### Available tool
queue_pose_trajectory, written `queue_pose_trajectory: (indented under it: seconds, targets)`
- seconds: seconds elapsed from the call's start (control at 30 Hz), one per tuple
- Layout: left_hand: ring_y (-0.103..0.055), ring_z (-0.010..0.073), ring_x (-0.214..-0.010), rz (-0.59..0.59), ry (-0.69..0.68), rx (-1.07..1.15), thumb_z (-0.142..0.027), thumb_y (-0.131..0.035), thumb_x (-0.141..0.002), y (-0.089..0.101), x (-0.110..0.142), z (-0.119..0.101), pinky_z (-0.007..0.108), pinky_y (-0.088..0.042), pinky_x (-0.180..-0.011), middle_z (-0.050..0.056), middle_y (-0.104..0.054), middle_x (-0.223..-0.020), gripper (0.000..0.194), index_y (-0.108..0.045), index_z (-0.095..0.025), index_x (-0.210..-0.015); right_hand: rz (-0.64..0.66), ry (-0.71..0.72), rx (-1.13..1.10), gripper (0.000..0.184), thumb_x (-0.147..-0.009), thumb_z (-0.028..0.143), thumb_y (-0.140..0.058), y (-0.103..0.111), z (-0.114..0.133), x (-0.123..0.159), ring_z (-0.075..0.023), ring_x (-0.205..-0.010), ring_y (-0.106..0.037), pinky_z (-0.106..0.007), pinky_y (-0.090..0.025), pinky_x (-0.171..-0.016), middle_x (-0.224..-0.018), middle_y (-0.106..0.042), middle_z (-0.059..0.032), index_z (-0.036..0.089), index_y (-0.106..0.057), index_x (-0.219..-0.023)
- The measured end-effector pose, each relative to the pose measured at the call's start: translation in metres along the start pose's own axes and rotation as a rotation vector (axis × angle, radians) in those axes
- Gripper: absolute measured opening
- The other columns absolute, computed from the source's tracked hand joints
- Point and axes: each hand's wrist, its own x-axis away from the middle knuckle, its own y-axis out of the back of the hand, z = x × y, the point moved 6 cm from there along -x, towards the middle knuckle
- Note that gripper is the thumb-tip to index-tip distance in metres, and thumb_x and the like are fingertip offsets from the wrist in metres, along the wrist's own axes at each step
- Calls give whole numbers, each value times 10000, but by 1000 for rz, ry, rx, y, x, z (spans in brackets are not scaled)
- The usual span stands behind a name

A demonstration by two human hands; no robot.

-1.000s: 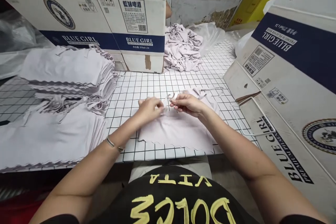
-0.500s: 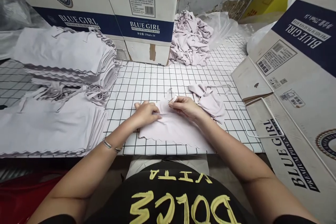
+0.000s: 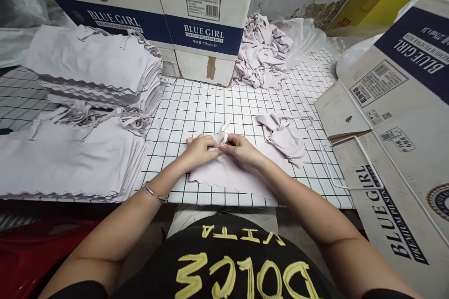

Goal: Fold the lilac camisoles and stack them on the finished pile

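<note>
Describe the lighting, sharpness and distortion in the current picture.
Head view: the right-hand carton looks stretched toward the edge; head view: clear plastic catches pale highlights; head view: darkness under the table; head view: the left hand and right hand look fairly sharp.

Your pale pink fabric (image 3: pixel 231 174) shows against a white tablecloth (image 3: pixel 196 107) gridded in black; your black shirt (image 3: pixel 242 249) bears yellow lettering (image 3: pixel 250 276); navy bands a white carton (image 3: pixel 149 2) at 11 o'clock.

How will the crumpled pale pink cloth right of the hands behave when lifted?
The crumpled pale pink cloth will probably hang floppy, judging by its loose, soft folds. It looks light, being thin fabric. Its thin, pale strap may dangle, since it trails loosely.
</note>
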Motion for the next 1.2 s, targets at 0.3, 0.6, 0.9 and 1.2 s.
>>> queue_pose_trajectory:
  seconds: [0.3,0.6,0.9,1.2]
  targets:
    - [-514,277,-1017,-82,12,-198,-369,-597,-839,4,10,4,446,-265,-904,54,-644,-972,176,-694,-221,-830,-76,110,744,113,-802,276,-597,22,12,1,-193,-796,-496,-331,-400,-724,-873,-556,-61,170,-565,-783]
    - [-563,225,-734,-180,259,-318,-407,-480,-883,17,80,34,348,-368,-731,30,-608,-742,264,-453,-213,-706,-126,354,1065,264,-908,398,-559,25,-7,116,-291,-1086,-487,-459,-384,-933,-1195,-582,-136,211,-595,-1090]
    - [-408,324,-1323,-103,-213,-500,-550,-453,-905,-5,93,-3,511,-268,-1082,120,-497,-1420,539,-472,-253,-1354,-401,270,1131,344,-933,348,-508,119,-11,110,-297,-1208,-482,-507,-341,-1024,-1305,-586,-118,209,-606,-1233]
    - [-86,331,-1474,355,-427,-546,-685,-295,-904,-91,61,-35,633,75,-1134,30,-137,-1593,748,-226,-273,-1525,-398,136,1025,210,-831,363,-623,165,5,78,-226,-914,-584,-353,-432,-824,-953,-667,-72,202,-676,-954]
